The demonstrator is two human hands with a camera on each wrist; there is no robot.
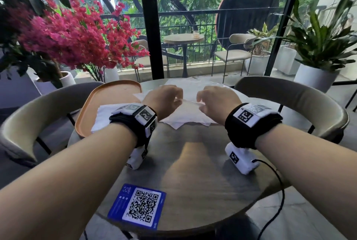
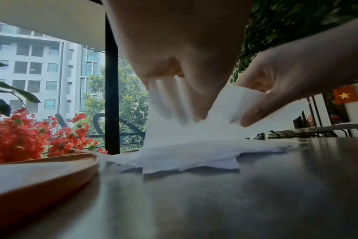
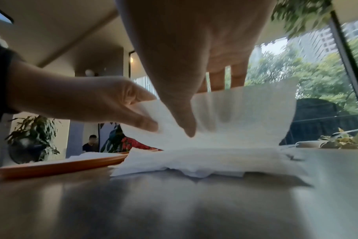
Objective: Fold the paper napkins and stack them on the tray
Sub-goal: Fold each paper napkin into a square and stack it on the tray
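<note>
1. The top paper napkin (image 1: 190,102), at centre frame on the pile of napkins (image 1: 185,117), is pinched by its near edge between the left hand (image 1: 164,100) and the right hand (image 1: 218,100); thumb and fingers (image 3: 184,122) are pressed on it.
2. Its raised edge runs left to right, equally near both hands.
3. The orange tray (image 1: 92,104), holding one folded napkin (image 1: 104,116), lies at left, nearer the left hand.

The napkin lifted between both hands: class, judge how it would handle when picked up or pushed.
Probably floppy: the napkin sags and ripples between the left hand and right hand. Likely very light, since fingertip pinches alone hold it up. Pushed, it would probably crumple or drag the loose pile rather than slide cleanly.
</note>
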